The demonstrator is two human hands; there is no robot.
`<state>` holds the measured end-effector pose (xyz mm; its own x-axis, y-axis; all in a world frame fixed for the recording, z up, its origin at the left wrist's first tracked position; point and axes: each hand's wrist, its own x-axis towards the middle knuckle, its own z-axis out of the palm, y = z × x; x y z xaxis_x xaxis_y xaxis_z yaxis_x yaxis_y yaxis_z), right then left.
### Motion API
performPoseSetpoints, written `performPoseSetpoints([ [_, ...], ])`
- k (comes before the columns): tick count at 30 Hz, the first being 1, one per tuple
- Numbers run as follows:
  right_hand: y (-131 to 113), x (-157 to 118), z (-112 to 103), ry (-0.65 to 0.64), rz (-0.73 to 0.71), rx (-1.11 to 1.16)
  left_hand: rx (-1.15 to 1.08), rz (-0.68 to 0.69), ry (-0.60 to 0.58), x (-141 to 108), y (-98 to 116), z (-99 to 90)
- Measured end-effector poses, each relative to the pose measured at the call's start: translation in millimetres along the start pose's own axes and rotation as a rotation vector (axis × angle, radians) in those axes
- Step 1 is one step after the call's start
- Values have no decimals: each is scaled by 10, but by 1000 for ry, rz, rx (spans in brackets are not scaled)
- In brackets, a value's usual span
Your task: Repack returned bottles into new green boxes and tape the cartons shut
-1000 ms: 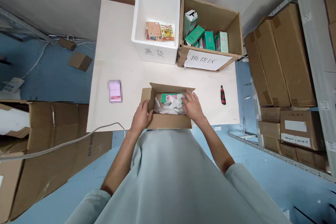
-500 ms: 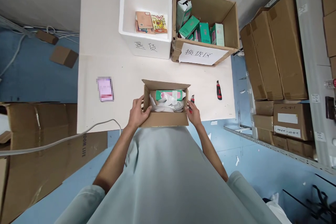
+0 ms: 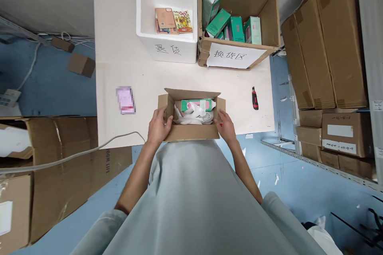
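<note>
A small open cardboard box (image 3: 192,132) stands at the table's front edge, right against my body. Inside lie a green and pink carton (image 3: 198,105) and crumpled white plastic wrapping (image 3: 196,116). My left hand (image 3: 160,126) grips the box's left side, thumb toward the opening and fingers behind the left flap. On the opposite side, my right hand (image 3: 226,126) grips the box by its right flap. A small red bit of a utility knife (image 3: 221,124) shows by the right fingers; the rest is hidden, and I cannot tell whether the hand holds it.
Another red and black utility knife (image 3: 254,98) lies on the table's right. A blurred pinkish item (image 3: 126,100) lies left. At the back stand a white foam box (image 3: 176,50) with booklets and a larger cardboard box (image 3: 269,44) with green cartons. A cable (image 3: 113,138) crosses the left edge.
Both short side flaps of the box now stand folded outward, with my hands at them. My right hand has shifted slightly outward, and the knife beside it is now mostly covered.
</note>
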<state>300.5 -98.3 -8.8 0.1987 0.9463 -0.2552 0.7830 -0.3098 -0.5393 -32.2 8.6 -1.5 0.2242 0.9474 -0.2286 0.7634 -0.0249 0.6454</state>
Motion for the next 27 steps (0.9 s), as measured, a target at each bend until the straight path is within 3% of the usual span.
performPoseSetpoints([
  [3, -128, 29, -65, -8, -63, -10, 5, 86, -21, 25, 187, -32],
  [6, -310, 197, -89, -67, -146, -57, 14, 207, -114, 173, 388, 58],
  [10, -581, 626, -23, -192, -230, -220, 75, 313, -299, 593, 628, 408],
  [13, -712, 933, 57, -267, -186, -363, 150, 296, -388, 901, 741, 700],
  [17, -755, 1109, 138, -320, -126, -466, 225, 250, -454, 1058, 738, 890],
  [22, -766, 1093, 238, -300, -129, -536, 359, 195, -449, 1041, 642, 936],
  [27, -788, 1080, 330, -317, -134, -589, 531, 228, -504, 1013, 699, 1024],
])
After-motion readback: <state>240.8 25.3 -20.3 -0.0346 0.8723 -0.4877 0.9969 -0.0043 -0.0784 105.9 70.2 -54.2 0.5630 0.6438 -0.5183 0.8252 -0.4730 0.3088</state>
